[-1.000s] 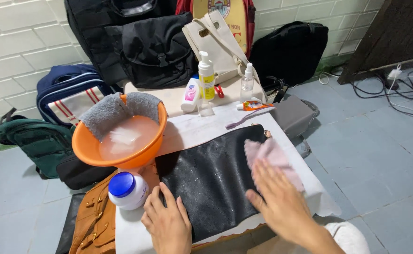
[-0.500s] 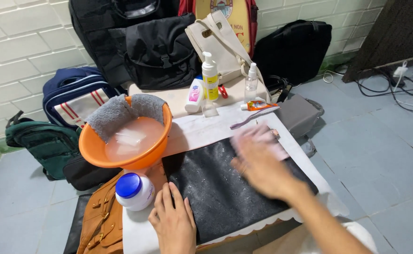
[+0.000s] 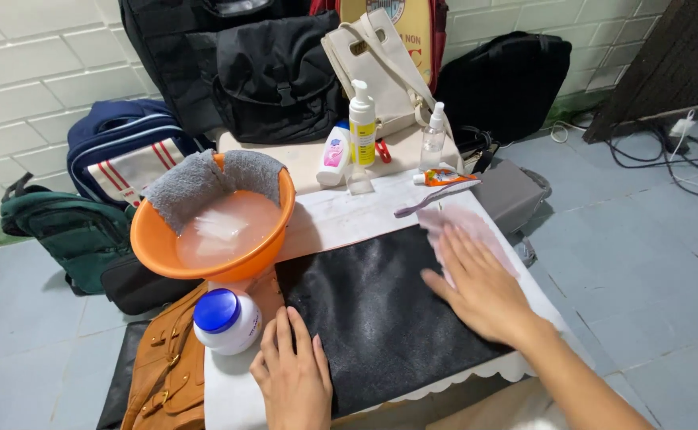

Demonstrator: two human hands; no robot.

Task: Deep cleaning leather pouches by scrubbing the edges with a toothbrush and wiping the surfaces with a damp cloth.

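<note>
Head view, the only one. Right hand (image 3: 483, 293) lies flat, fingers spread, palm pressing a thin pale pink cloth (image 3: 462, 232) onto the far right corner of a flat black leather pouch (image 3: 381, 314); nothing is pinched, the cloth is only trapped under palm and fingertips. Left hand (image 3: 293, 376) is also open and flat, fingers together, bearing down on the pouch's near left edge, pinning it. The pouch lies between the two hands on a small white-topped table (image 3: 349, 215), its long side running from one hand to the other. Just left of the left hand stands a squat white jar with a blue lid (image 3: 226, 320), and beyond it an orange plastic basin of cloudy water (image 3: 214, 227) with a grey towel (image 3: 198, 179) draped over its rim. Beyond the right hand's fingertips: a purple toothbrush (image 3: 428, 199), a small tube, pump and spray bottles (image 3: 362, 123). A tan leather bag (image 3: 166, 366) hangs off the table edge left of the left hand. Judgement: the pouch looks soft, light and limp, its grained surface likely slick when damp, so it would slide unless held down flat; best taken by an edge. The cloth is flimsy and bunches easily.
</note>
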